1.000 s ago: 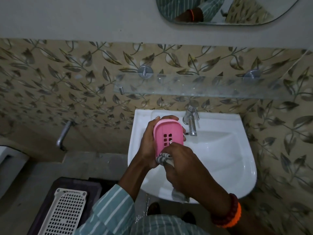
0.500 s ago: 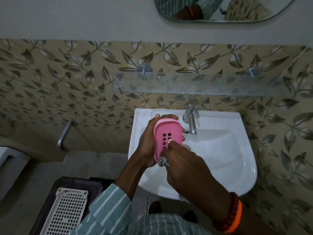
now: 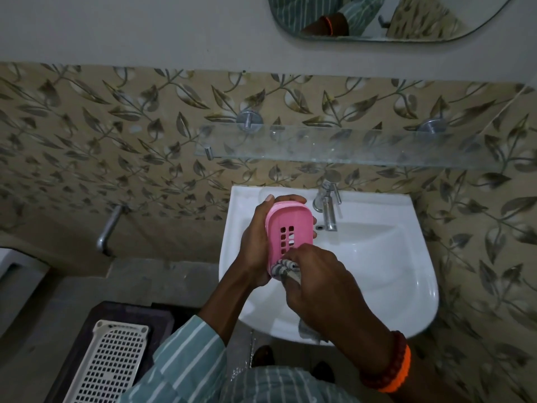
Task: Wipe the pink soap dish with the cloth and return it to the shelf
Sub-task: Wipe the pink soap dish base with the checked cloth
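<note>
Basically mid-wipe. Pink soap dish (image 3: 289, 232) is held tilted up over the left part of the white sink (image 3: 377, 257), slotted face toward the camera, nowhere near the shelf yet. Left hand (image 3: 257, 242) wraps it from the left side, fingertips hooked over the far rim and right edge, thumb on the left edge: a firm grip round the dish. Right hand (image 3: 319, 282) is bunched round the striped cloth (image 3: 286, 266), pressing it at the dish's near end; most of the cloth is hidden under the hand, with a tail hanging below near the sink's near rim.

Handling guess: the dish looks like thin moulded plastic, so light and stiff, probably slick if wet, not fragile but could pop out of a loose grip. Best held by the long edges or rim as now, keeping fingers off the slotted middle so the cloth can pass. Cloth is soft and floppy and needs bunching to push into corners.

Glass shelf (image 3: 334, 148) sits on the far wall above the tap (image 3: 327, 205). It looks smooth, so set the dish down flat, not slid. White perforated tray (image 3: 112, 362) lies near left on the floor.
</note>
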Demonstrator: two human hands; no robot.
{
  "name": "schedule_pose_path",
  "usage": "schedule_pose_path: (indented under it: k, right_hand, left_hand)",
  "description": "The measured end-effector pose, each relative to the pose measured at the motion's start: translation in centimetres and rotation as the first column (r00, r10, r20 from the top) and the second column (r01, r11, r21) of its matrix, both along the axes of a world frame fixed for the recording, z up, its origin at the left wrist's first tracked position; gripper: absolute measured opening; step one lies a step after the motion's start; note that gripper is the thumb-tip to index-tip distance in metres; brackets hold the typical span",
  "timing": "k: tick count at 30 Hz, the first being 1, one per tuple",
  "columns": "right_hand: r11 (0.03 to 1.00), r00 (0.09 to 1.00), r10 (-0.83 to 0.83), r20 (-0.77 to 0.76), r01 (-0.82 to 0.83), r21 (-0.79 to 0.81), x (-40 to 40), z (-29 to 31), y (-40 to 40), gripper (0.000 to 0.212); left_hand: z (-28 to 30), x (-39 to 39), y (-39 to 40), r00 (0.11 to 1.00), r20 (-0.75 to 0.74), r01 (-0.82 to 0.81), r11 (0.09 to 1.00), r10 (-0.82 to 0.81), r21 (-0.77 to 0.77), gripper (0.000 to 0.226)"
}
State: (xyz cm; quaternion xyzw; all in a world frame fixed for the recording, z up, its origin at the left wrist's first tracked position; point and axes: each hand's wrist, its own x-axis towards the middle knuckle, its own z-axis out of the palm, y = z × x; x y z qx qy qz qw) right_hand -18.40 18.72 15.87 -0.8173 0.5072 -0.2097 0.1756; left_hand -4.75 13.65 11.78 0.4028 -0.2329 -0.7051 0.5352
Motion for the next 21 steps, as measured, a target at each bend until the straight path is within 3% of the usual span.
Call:
schedule_pose_path:
  k: [5, 7, 10, 14, 17, 21]
  right_hand:
    - [0.986, 0.987, 0.060, -0.147, -0.081, -0.143, -0.6, 0.7, -0.9, 0.016]
    - [0.977, 0.991, 0.065, -0.120, -0.088, -0.194, -0.2, 0.9, -1.5, 0.025]
    - [0.982, 0.990, 0.115, -0.082, -0.126, -0.144, 0.0, 1.0, -1.1, 0.026]
    - [0.988, 0.984, 0.143, -0.103, -0.149, -0.051, -0.9, 0.8, -0.3, 0.025]
    - [0.986, 0.984, 0.104, -0.144, -0.120, -0.112, -1.0, 1.3, -2.1, 0.019]
    - [0.977, 0.976, 0.071, -0.205, -0.110, -0.184, -0.9, 2.1, -2.6, 0.026]
  left_hand:
    - [-0.5, 0.3, 0.3, 0.993, -0.116, -0.014, 0.998, 0.021, 0.057, 0.060]
    - [-0.5, -0.1, 0.6, 0.991, -0.132, -0.009, 0.994, 0.024, 0.111, 0.061]
    - [-0.2, -0.1, 0.5, 0.990, -0.136, -0.025, 0.993, 0.041, 0.115, 0.060]
    - [0.8, -0.1, 0.0, 0.997, -0.073, -0.030, 0.996, 0.036, 0.087, 0.060]
    - [0.3, -0.3, 0.2, 0.999, -0.036, -0.034, 0.993, 0.039, 0.111, 0.062]
    - [0.5, -0.3, 0.7, 0.990, 0.138, -0.052, 0.991, 0.035, 0.124, 0.064]
